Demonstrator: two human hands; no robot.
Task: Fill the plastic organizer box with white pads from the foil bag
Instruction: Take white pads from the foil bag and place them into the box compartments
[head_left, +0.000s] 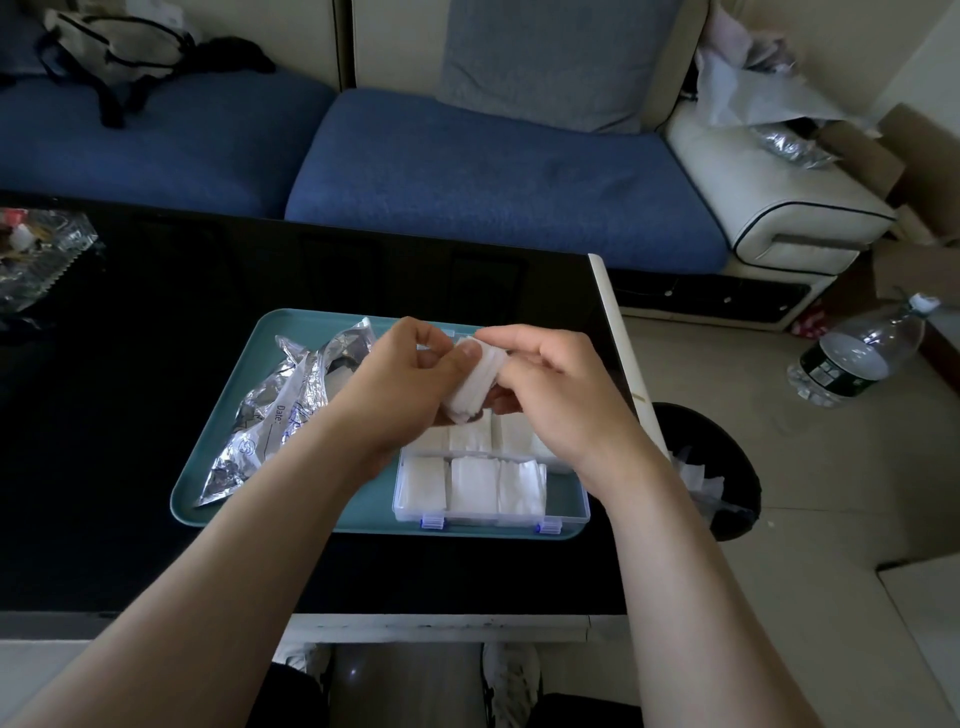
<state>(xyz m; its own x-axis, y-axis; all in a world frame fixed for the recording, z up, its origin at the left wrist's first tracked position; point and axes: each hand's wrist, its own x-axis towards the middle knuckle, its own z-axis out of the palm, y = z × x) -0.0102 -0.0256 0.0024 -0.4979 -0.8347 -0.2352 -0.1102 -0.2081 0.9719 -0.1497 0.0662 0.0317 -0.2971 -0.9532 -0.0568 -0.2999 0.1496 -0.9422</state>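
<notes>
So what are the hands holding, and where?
A stack of white pads: left hand grips its lower part, right hand pinches the upper end.

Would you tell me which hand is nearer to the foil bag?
Left. The left hand is just right of the foil bag; the right hand is farther right, beyond the held pads.

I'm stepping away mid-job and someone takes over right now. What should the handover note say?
Left hand and right hand: both grip one stack of white pads above the organizer box.
Foil bag lies crumpled on the teal tray, left of the box.
Done: near row of pads is in; pads also show in the row behind.
Left: place the held stack in a free compartment. The hands hide the box's far part, so check there.
</notes>
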